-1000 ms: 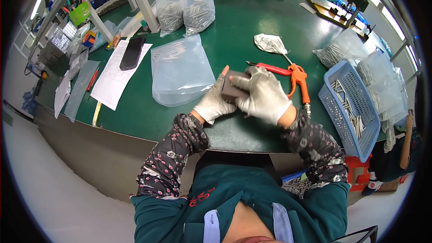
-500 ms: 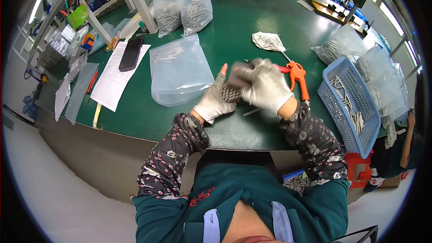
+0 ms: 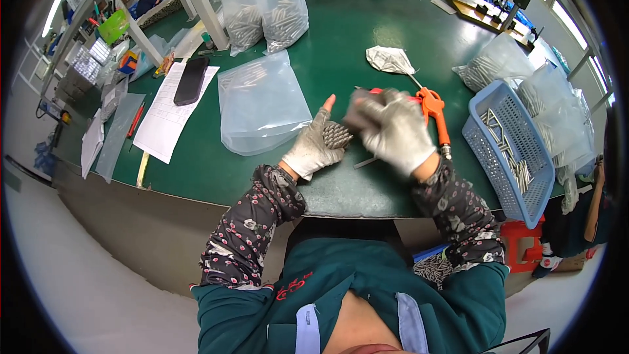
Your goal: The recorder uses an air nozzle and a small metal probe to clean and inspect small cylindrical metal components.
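Note:
My gloved left hand (image 3: 311, 149) is closed around a bundle of metal pins (image 3: 337, 135), their round ends facing right and the thumb raised. Close beside that bundle, my gloved right hand (image 3: 401, 132) grips a dark brownish block-like pad (image 3: 358, 111); motion blurs it, so its exact kind is unclear. A single loose pin (image 3: 365, 162) lies on the green table (image 3: 367, 196) below the hands. Just beyond my right hand rests an orange air gun (image 3: 438, 115). Left of my left hand, a clear plastic bag (image 3: 262, 108) lies flat with several pins inside.
A blue basket (image 3: 481, 147) of pins stands at the right, with bagged pins (image 3: 491, 65) around it. Two filled bags (image 3: 285, 16) stand at the back. A phone (image 3: 191, 81) sits on paper (image 3: 164, 118) at the left. A white cloth bag (image 3: 388, 59) lies behind the air gun.
My right hand and the dark pad have shifted slightly right and toward me. My left hand stays in place with the pins.

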`<act>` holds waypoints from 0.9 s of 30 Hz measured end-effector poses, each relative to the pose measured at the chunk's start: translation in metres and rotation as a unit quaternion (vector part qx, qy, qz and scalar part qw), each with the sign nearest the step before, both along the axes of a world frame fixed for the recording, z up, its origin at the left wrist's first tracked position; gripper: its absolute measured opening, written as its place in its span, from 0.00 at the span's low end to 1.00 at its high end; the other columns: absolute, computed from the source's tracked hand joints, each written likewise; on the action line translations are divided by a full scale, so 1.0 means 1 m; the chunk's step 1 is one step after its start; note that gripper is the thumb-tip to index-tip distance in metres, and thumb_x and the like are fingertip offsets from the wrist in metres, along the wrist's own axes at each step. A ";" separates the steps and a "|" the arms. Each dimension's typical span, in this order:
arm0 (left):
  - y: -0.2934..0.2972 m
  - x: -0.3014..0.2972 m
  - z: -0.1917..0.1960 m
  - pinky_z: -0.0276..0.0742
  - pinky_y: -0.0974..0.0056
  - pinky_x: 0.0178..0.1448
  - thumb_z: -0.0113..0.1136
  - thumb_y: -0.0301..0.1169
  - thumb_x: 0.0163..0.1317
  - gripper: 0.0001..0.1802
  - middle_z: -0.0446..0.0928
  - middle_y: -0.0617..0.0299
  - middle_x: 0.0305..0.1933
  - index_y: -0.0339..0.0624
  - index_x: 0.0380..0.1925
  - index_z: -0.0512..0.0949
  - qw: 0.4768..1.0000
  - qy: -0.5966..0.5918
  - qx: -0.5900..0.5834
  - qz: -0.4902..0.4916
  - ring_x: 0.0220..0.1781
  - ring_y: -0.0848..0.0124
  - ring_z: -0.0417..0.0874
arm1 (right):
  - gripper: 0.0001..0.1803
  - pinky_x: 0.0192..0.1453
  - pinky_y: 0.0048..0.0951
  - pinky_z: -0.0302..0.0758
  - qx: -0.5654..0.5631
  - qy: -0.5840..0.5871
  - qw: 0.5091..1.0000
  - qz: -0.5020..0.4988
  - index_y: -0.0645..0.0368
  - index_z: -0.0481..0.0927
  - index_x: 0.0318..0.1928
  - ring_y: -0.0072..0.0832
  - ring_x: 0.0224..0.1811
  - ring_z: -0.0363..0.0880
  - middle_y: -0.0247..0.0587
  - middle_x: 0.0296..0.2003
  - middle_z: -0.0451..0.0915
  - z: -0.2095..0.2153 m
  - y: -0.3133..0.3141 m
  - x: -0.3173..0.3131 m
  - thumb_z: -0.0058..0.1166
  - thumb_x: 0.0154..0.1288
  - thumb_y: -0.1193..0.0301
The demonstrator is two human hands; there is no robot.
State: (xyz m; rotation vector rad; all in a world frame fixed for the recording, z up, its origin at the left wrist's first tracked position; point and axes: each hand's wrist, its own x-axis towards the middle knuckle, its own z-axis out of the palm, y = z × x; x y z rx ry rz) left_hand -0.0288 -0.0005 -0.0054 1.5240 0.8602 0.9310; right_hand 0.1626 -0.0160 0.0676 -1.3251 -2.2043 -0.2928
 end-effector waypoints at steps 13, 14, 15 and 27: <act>-0.004 0.005 0.011 0.73 0.72 0.45 0.64 0.20 0.42 0.54 0.75 0.64 0.36 0.49 0.69 0.46 0.998 0.015 0.061 0.018 0.37 0.77 0.75 | 0.23 0.48 0.43 0.71 -0.071 0.027 0.988 0.132 0.53 0.81 0.45 0.49 0.41 0.74 0.62 0.41 0.74 0.011 -0.023 -0.005 0.55 0.43 0.67; 0.004 0.001 -0.007 0.73 0.73 0.45 0.64 0.20 0.41 0.54 0.74 0.66 0.35 0.50 0.68 0.47 0.998 -0.011 0.057 0.016 0.36 0.77 0.75 | 0.19 0.42 0.43 0.71 0.002 0.059 0.990 0.129 0.48 0.81 0.42 0.43 0.37 0.74 0.51 0.36 0.74 -0.010 -0.015 -0.003 0.55 0.47 0.62; 0.005 0.003 -0.005 0.73 0.73 0.45 0.64 0.20 0.41 0.54 0.74 0.66 0.35 0.50 0.68 0.47 0.998 -0.012 0.057 0.010 0.36 0.77 0.75 | 0.18 0.41 0.43 0.71 -0.050 0.029 0.998 0.032 0.49 0.81 0.42 0.43 0.36 0.74 0.52 0.36 0.74 -0.002 -0.007 0.007 0.55 0.47 0.64; 0.002 0.003 -0.004 0.72 0.73 0.44 0.62 0.18 0.43 0.52 0.73 0.66 0.34 0.50 0.69 0.46 0.999 -0.013 -0.021 -0.022 0.34 0.78 0.73 | 0.23 0.51 0.42 0.70 -0.040 0.107 0.992 0.061 0.57 0.80 0.46 0.50 0.45 0.73 0.60 0.42 0.75 0.010 -0.009 0.012 0.55 0.43 0.68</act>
